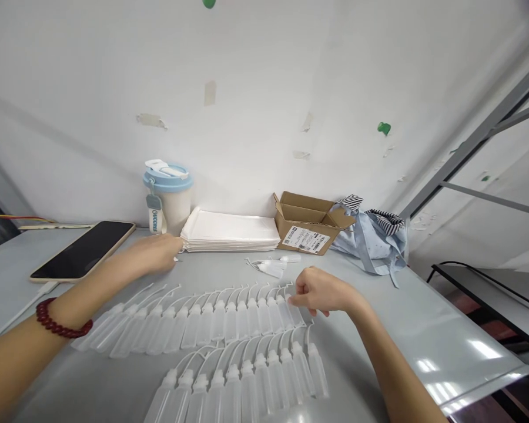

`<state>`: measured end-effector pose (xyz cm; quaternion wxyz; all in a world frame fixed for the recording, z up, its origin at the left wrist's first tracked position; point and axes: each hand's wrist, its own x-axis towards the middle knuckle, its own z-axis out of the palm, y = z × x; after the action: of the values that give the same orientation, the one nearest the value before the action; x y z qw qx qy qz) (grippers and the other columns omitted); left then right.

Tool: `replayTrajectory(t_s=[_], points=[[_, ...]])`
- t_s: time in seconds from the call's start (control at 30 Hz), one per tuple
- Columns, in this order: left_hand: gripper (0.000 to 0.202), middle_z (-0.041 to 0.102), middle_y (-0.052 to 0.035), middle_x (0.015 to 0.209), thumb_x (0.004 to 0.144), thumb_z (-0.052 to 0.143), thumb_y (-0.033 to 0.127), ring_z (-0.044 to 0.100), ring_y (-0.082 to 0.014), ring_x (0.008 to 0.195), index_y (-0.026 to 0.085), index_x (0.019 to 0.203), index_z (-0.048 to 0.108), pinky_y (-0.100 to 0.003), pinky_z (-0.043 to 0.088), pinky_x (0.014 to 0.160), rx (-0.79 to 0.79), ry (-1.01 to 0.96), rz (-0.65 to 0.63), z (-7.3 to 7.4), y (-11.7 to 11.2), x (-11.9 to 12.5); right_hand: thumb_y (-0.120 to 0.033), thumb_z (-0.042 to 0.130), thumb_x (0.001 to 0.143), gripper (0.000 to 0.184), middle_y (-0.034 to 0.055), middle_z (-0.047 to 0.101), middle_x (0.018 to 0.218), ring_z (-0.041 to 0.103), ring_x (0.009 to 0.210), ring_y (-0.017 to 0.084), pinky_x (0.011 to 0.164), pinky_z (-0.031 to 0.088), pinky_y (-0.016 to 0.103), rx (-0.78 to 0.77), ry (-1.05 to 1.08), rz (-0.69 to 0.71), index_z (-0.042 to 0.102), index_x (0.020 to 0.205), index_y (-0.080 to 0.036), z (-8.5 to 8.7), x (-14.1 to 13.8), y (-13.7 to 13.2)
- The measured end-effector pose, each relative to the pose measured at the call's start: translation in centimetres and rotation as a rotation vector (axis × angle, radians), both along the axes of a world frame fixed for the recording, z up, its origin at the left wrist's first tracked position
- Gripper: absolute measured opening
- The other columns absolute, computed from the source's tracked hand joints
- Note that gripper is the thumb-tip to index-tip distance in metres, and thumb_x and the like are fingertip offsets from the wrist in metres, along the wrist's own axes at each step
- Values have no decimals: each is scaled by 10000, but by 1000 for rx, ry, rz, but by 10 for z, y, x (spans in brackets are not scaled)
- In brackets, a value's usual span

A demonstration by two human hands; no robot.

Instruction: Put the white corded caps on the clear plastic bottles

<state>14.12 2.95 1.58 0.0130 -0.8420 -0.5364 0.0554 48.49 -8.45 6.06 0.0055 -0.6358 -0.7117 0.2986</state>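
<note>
Translucent small plastic bottles with white necks and thin curved straps lie side by side in two rows, an upper row (198, 322) and a lower row (247, 385). My right hand (321, 291) is curled at the right end of the upper row, its fingertips closed at the neck of the end bottle (293, 311). My left hand (156, 254) is by the left corner of a stack of white envelopes or sheets (231, 232). Its fingers are drawn together, with a tiny white bit under them; what they hold is hidden. A few loose bottles (273, 267) lie between the hands and the stack.
A blue-lidded cup (171, 200) stands against the wall, with a phone (83, 251) and white cable to its left. An open cardboard box (308, 226) and a light blue cloth bag (370, 238) are at the back right. A metal frame (467, 141) rises at the right.
</note>
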Motion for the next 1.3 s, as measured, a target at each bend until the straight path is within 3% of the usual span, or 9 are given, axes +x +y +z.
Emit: replayTrajectory(t_s=[0.13,0.43,0.57,0.8,0.87,0.93,1.03,1.17,1.3], points=[[293,607,-78,1154,922,579,310,629,-221,962,152,1169,567,-414,539,807,-14,-6,2,-2,2,-4,-220,551,688,306,-22,545,375,390,255,82,362,343,251,-72,-30,12,435,405,-207,3,-3,-2],[191,646,-53,1001,909,592,302,639,-185,842,154,1027,618,-348,537,726,-155,-59,46,24,-6,15,-169,507,643,300,-20,511,351,378,255,97,345,326,258,-113,-32,23,387,373,-216,-5,-4,2],[56,640,-38,717,777,639,234,594,-204,629,186,753,622,-288,414,528,-229,-235,13,43,-8,19,-163,524,635,274,-26,493,341,381,258,97,352,298,249,-92,17,13,420,385,-205,-7,1,6],[304,543,7,786,783,601,519,502,-160,697,232,880,606,-233,367,559,-393,-720,-108,86,-43,42,-242,562,744,243,-58,441,491,391,466,88,451,267,219,205,358,-41,409,559,-201,0,-4,6],[318,546,17,811,797,590,543,487,-145,704,247,912,609,-225,384,579,-461,-828,-136,85,-55,57,-303,547,782,231,-50,447,548,410,504,96,478,296,224,259,492,-40,431,611,-200,-1,-10,4],[256,544,21,803,761,690,449,468,-131,711,229,883,642,-224,373,613,-682,-1074,-129,77,-65,71,-352,528,800,233,-44,443,580,418,534,102,509,323,233,286,629,-19,460,642,-195,-5,-16,3],[268,509,41,727,682,803,309,403,-90,615,204,892,672,-217,335,582,-974,-1393,8,58,-75,89,-343,522,784,214,-43,432,571,404,540,105,544,344,245,278,803,26,490,638,-189,-12,-26,1],[287,402,60,685,744,751,402,319,-78,579,211,934,650,-205,304,532,-1109,-1574,40,41,-84,104,-296,538,753,158,-25,475,585,433,543,115,552,382,253,201,956,86,563,656,-174,-21,-36,0],[274,356,68,661,741,763,389,261,-69,552,198,902,650,-199,264,502,-1213,-1639,38,40,-95,112,-285,553,746,149,-11,507,637,453,570,117,567,405,256,155,1061,122,623,697,-163,-25,-39,-2]])
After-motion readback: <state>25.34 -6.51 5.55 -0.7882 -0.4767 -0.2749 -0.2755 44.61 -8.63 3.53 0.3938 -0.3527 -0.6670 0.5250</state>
